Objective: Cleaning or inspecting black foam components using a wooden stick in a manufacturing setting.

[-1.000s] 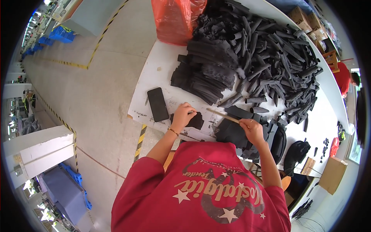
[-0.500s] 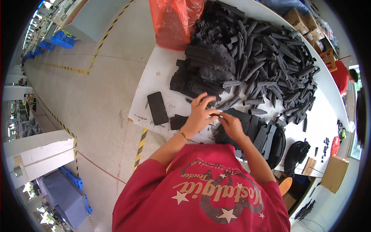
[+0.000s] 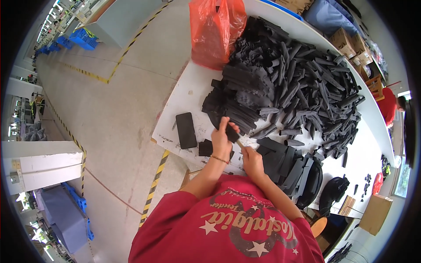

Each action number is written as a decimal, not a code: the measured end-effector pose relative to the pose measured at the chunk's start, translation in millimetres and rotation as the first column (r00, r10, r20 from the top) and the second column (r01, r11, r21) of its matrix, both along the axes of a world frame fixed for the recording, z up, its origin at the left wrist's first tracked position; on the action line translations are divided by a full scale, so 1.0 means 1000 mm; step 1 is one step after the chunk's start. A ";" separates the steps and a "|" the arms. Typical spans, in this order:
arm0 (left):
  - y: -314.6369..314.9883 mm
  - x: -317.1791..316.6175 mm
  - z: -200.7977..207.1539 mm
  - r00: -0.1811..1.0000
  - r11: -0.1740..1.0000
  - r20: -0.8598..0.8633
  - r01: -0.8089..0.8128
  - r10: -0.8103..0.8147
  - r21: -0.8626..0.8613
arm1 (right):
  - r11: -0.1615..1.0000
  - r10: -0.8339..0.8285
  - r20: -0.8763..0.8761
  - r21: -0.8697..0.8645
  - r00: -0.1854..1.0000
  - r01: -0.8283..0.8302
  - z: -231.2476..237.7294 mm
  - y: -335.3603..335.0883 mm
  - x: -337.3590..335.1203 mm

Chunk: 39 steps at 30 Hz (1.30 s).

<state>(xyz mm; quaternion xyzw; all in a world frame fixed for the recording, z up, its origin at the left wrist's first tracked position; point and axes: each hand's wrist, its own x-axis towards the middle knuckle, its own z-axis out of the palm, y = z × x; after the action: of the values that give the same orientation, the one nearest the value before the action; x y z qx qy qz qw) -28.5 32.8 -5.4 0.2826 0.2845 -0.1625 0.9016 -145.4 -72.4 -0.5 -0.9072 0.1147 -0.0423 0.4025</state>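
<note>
One small dark piece [image 3: 233, 134] was pinched in my left hand [image 3: 221, 141], up over the near part of the white table [image 3: 186, 98], and from my remote seat that was the big change. A second earlier the pale stick [image 3: 240, 144] poked out bare from my right hand [image 3: 253, 163]; now both hands had met and the piece sat at the stick's far end. I'd read that as piece and stick being worked as a pair.

It looked short, narrow, matte, nearly black. Couldn't tell if it was wrapped round the stick or just pressed on it, fingers in the way. My right fingers were closed round the stick's near end.

Further out: a flat dark scrap [image 3: 205, 148] just beside a black phone [image 3: 186, 130], layered dark strips [image 3: 240, 115] beyond my hands, then a big heap of rolled dark pieces [image 3: 318, 90] and a red plastic bag [image 3: 212, 41].
</note>
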 end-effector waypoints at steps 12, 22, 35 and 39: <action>0.011 0.023 -0.012 0.991 0.982 -0.124 -0.026 0.050 0.186 | 0.983 0.183 -0.330 0.083 0.926 -0.165 0.124 -0.054 -0.092; -0.029 0.013 -0.012 0.985 0.996 -0.168 -0.048 0.034 -0.082 | 0.993 0.011 0.269 0.109 0.963 -0.042 0.051 -0.030 0.004; -0.026 -0.041 0.032 0.329 0.399 0.230 0.805 -0.916 0.439 | 0.896 -0.313 0.093 0.360 0.945 0.262 0.055 -0.080 0.046; -0.012 -0.067 0.030 0.319 0.438 0.320 0.786 -0.892 0.436 | 0.853 -0.475 0.119 0.305 0.872 0.423 0.064 -0.112 0.051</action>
<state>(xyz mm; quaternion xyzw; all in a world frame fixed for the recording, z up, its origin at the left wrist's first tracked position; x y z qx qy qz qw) -95.9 21.0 24.2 0.5090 -0.1387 -0.4975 0.6886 -94.5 -183.9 64.0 -0.7834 0.2898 -0.2056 0.5100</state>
